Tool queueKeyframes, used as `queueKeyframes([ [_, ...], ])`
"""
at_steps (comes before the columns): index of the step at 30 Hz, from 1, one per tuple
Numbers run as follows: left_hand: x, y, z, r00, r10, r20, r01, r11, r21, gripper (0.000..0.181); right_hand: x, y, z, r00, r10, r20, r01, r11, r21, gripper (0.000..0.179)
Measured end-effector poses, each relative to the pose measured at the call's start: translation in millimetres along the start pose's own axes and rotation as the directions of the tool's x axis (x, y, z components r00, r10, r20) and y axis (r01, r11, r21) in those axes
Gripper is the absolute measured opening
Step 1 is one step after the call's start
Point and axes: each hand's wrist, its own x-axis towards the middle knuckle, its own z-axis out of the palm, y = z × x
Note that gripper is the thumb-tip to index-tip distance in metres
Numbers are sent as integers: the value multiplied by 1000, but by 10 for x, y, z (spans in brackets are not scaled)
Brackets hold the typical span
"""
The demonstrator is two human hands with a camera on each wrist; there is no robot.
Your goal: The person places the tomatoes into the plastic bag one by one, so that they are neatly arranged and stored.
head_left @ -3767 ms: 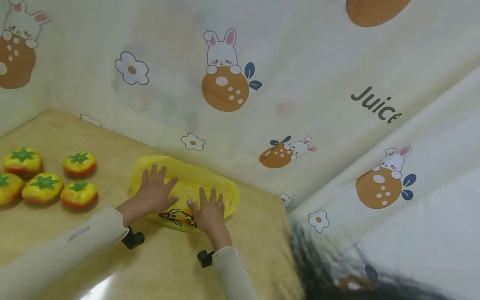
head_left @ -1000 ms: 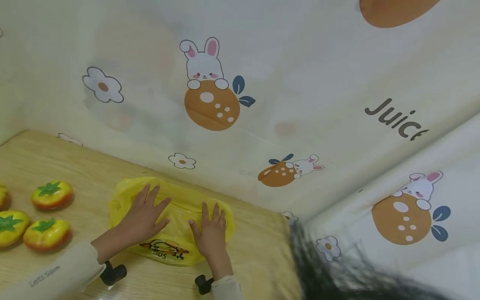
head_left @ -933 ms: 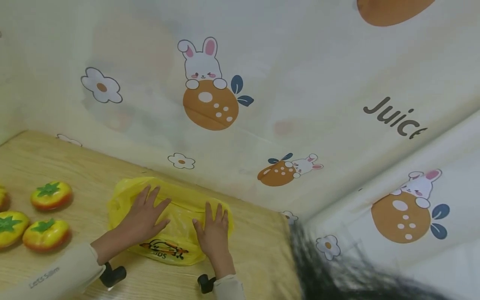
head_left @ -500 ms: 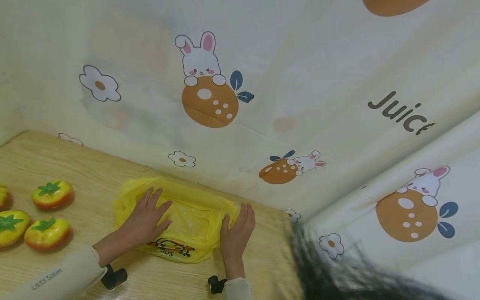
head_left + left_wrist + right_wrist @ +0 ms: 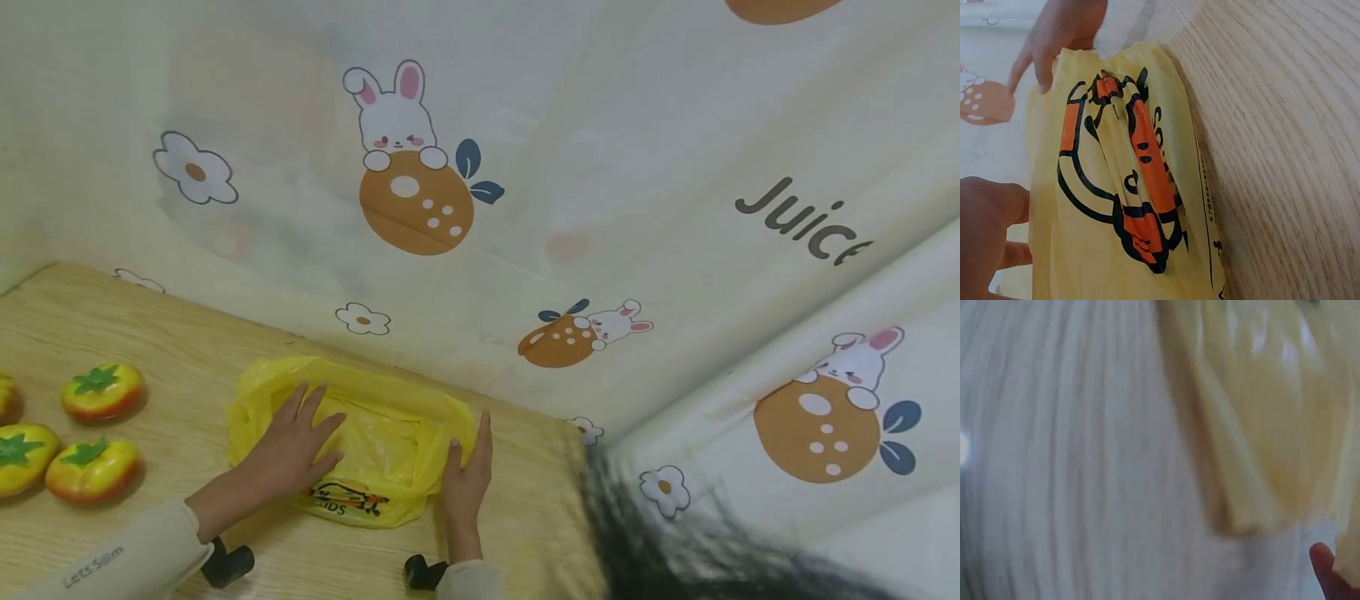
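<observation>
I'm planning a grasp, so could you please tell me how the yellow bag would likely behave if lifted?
Probably floppy, since the bag is visibly creased with an uneven rim. Likely light, as its plastic looks thin. Perhaps slippery, given its glossy highlights.

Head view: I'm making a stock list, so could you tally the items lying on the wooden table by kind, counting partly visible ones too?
Round yellow-and-red fruits with green leafy tops: 4 (two cut by the left edge)
Yellow plastic bag with a printed design: 1
Total: 5
</observation>
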Motion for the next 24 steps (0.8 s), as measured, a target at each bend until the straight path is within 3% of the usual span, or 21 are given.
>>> queueKeyframes([
  [6, -17, 6, -1, 1000, 19, -24, -19, 1000, 11, 45, -15, -202, -11, 989, -145, 7, 145, 978, -150, 62],
  [12, -33, 20, 0, 1000, 11, -10, -11, 1000, 2, 44, -6, -281, -42, 977, -213, 17, 210, 944, -255, 59],
  [20, -45, 15, 0, 1000, 7, -20, -7, 1000, -10, 45, -6, -327, -68, 954, -296, 52, 298, 908, -295, 69],
  [24, -50, -9, 16, 1000, -3, -23, 3, 1000, -18, 45, -34, -341, -86, 936, -344, 67, 350, 909, -228, 67],
])
